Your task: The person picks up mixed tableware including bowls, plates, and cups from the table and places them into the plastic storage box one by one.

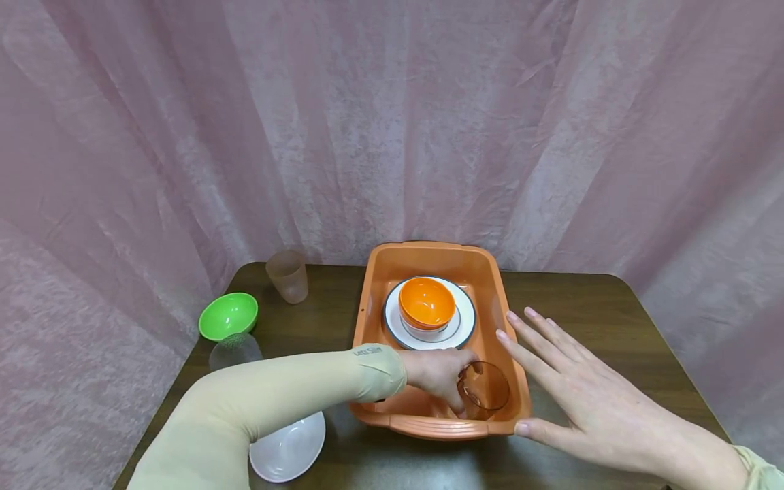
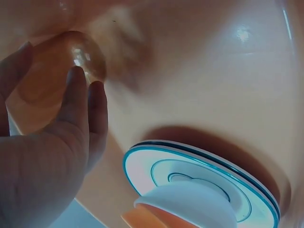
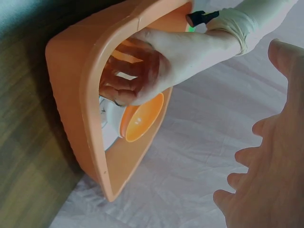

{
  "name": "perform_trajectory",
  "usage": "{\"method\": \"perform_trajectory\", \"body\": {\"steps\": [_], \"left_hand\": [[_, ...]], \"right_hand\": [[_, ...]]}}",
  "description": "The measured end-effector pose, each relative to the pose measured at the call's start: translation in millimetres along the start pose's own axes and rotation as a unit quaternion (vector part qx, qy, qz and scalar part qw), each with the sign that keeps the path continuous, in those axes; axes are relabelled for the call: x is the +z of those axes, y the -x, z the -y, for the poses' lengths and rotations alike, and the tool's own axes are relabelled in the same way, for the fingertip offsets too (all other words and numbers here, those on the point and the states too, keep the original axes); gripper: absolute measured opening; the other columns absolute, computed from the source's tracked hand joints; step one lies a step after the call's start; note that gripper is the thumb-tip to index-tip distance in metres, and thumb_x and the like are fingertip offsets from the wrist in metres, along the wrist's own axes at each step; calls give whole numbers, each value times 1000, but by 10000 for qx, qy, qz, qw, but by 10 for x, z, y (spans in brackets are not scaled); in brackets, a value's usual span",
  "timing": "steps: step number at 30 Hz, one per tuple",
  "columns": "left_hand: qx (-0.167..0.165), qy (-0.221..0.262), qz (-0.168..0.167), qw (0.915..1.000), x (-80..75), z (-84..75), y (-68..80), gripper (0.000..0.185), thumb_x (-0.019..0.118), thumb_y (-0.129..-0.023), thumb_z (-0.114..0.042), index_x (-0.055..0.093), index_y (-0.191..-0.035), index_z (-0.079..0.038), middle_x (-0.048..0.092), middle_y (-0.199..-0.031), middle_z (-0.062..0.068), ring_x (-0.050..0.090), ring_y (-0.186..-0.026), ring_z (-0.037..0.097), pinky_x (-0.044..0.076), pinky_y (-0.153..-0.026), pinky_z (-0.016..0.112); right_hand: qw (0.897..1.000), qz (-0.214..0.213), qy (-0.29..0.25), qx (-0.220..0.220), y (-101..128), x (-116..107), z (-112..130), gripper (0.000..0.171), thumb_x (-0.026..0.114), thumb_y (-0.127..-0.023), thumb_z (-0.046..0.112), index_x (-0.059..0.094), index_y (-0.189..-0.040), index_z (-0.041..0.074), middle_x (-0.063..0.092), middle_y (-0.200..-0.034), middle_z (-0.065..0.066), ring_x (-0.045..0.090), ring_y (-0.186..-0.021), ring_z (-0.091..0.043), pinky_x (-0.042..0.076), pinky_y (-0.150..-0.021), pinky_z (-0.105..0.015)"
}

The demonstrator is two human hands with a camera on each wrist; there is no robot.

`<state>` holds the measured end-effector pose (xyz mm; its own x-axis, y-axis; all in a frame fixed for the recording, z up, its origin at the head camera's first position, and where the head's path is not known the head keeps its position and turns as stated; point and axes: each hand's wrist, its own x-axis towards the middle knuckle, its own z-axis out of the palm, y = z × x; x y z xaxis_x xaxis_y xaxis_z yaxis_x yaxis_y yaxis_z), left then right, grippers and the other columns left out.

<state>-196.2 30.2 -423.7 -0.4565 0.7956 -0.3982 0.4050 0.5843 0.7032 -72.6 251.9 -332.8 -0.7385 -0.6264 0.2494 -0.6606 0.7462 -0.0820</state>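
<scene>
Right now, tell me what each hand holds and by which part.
The left hand holds the clear brownish glass by its side wall, inside the orange tub. The right hand holds nothing.

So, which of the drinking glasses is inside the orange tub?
The clear amber-tinted glass in the tub's near right corner, gripped by the left hand. The frosted cup and the clear glass stand outside on the table, left of the tub.

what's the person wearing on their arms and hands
Both hands are bare, no gloves or rings visible. The left arm wears a snug pale yellow-beige sleeve ending at the wrist, with small lettering printed near the cuff. A matching pale sleeve edge shows at the right wrist.
</scene>
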Motion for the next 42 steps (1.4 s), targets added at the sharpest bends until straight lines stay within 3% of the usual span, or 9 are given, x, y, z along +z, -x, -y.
{"method": "perform_trajectory", "body": {"steps": [2, 4, 9, 16, 21, 29, 33, 40, 42], "left_hand": [[-62, 367, 62, 9993, 24, -5, -3, 71, 91, -76, -5, 51, -134, -8, 58, -97, 2, 68, -73, 15, 60, -69, 28], [-83, 377, 25, 9993, 39, -9, -10, 70, 91, -76, -4, 51, -133, -8, 60, -97, 2, 68, -71, 15, 60, -68, 28], [36, -383, -182, 9991, 38, -4, -31, 67, 92, -75, -11, 53, -130, -8, 64, -96, 0, 56, -80, 7, 48, -74, 16], [-131, -102, -107, 9998, 9, 21, -13, 70, 89, -77, -8, 51, -136, -4, 61, -103, 1, 57, -85, 7, 49, -78, 17], [-167, -571, -21, 9982, -60, 18, 54, 87, 88, -79, -18, 42, -151, -7, 62, -132, 6, 59, -112, 10, 47, -95, 20], [121, -1583, -391, 9865, -283, 36, 244, 95, 81, -87, -40, 30, -161, -11, 38, -161, 8, 39, -145, 17, 32, -117, 31], [93, -2100, -742, 9748, -369, 32, 407, 94, 73, -91, -53, 25, -164, -19, 27, -167, 10, 31, -150, 25, 29, -120, 39], [592, -3630, -1493, 9179, -507, 59, 715, 92, 64, -93, -63, 25, -164, -19, 26, -167, 12, 23, -153, 33, 16, -123, 51], [632, -3795, -1631, 9085, -526, 93, 809, 92, 60, -94, -67, 24, -165, -21, 24, -168, 11, 19, -154, 32, 11, -124, 53]], "right_hand": [[10000, 8, -10, 5, 0, 2, 2, 99, 71, -89, 61, 24, -164, 17, 16, -171, -8, 12, -156, -33, 0, -123, -27], [10000, 21, -19, 24, -1, 4, 3, 99, 71, -89, 61, 24, -165, 18, 15, -171, -7, 11, -156, -33, 0, -123, -26], [10000, -14, -22, -4, -4, 19, -4, 99, 72, -89, 61, 24, -165, 18, 16, -171, -7, 12, -156, -33, 1, -123, -27], [10000, -25, -5, -10, 0, 40, -9, 99, 73, -89, 59, 25, -164, 18, 16, -171, -8, 12, -156, -33, 1, -123, -27], [10000, 74, -30, 49, 5, 49, -11, 99, 73, -89, 58, 23, -165, 19, 14, -171, -7, 11, -156, -33, 0, -123, -29], [9999, 82, 25, 92, 27, 69, -58, 99, 73, -89, 56, 23, -165, 16, 15, -171, -7, 10, -156, -33, 0, -124, -31], [9998, 90, 44, 157, 36, 87, -97, 100, 72, -90, 57, 21, -165, 17, 15, -171, -7, 10, -156, -32, 0, -124, -33], [9993, 92, 38, 353, 46, 108, -149, 99, 71, -90, 59, 19, -166, 21, 15, -171, -6, 9, -156, -31, 0, -124, -31], [9993, 75, 53, 367, 50, 111, -165, 100, 72, -90, 58, 19, -166, 20, 15, -171, -6, 10, -156, -31, -1, -124, -30]]}}
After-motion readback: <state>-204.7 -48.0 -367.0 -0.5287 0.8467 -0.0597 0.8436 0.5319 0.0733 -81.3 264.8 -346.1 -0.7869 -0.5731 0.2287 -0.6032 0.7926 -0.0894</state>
